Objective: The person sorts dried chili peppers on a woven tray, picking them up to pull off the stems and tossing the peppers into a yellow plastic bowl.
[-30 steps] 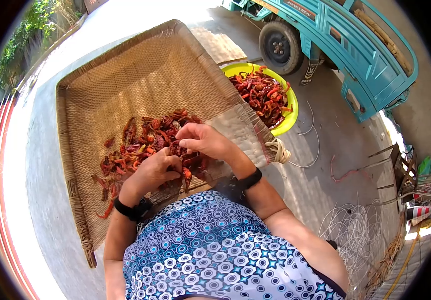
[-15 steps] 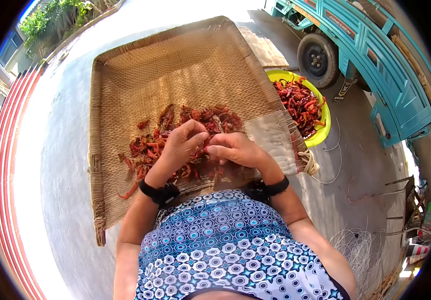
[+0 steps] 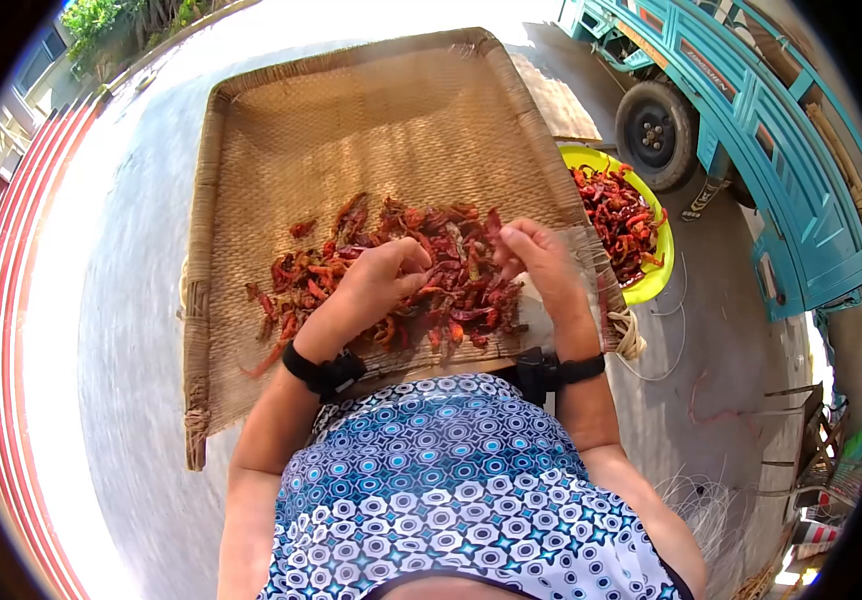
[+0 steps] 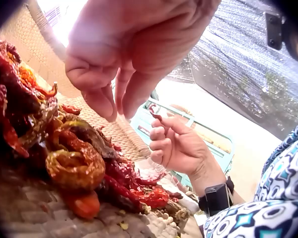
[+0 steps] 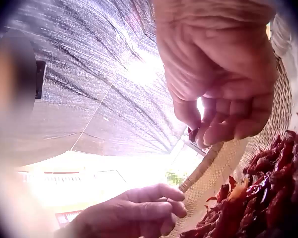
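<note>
Dried red chili peppers (image 3: 456, 270) lie heaped in the near part of a shallow woven basket (image 3: 351, 130). Over the right side of the heap, my right hand (image 3: 543, 262) pinches a dark red chili pepper (image 5: 192, 134) between thumb and fingers; only a small bit of it shows. My left hand (image 3: 376, 285) hovers just above the middle of the heap, fingers loosely bent. In the left wrist view its thumb and fingertips hang down with nothing visible between them, beside wrinkled peppers (image 4: 77, 166), some orange and brownish.
A yellow basin (image 3: 663, 255) full of red peppers stands on the ground right of the basket. Beyond it is a teal cargo vehicle (image 3: 741, 110). Tangled white strands (image 3: 701, 510) lie at lower right, and red-edged steps (image 3: 21, 260) run along the left.
My hands were close together over the heap and have moved apart, the right one going right with a pepper. The head view has shifted, so the basket sits farther right.
</note>
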`<state>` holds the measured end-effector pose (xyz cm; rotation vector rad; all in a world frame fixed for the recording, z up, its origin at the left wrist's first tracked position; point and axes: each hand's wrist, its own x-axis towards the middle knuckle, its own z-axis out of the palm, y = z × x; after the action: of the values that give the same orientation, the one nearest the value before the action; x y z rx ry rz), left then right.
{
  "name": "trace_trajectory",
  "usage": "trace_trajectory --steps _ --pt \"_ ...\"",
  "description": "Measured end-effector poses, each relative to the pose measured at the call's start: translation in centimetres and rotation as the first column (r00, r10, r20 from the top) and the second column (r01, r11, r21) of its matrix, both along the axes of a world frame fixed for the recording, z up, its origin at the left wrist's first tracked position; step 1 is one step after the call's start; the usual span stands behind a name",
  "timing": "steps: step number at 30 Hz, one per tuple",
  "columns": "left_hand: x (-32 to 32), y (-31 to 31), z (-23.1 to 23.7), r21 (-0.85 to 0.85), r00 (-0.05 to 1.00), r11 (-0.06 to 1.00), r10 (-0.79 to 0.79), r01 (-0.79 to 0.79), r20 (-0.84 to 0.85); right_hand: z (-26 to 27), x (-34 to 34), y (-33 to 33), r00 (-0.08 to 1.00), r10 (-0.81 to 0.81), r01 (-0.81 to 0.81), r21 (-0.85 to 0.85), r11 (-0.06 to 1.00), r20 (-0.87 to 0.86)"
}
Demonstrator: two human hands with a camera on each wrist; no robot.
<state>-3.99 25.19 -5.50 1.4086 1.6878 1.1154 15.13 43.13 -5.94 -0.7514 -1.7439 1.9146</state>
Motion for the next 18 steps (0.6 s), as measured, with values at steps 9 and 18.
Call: trace_trajectory --steps 9,18 --pt "0.5 -0.4 -1.0 -0.085 0.848 0.996 -0.033 -0.014 -0.528 -0.6 1.0 0.3 0.973 -0.174 0.152 -0.145 0.978 -0.154" --pt "0.1 0.1 0.0 0.083 0.962 0.995 0.07 -0.049 -0.264 0.6 -1.8 -4.4 0.929 0.26 -0.359 0.468 0.808 0.265"
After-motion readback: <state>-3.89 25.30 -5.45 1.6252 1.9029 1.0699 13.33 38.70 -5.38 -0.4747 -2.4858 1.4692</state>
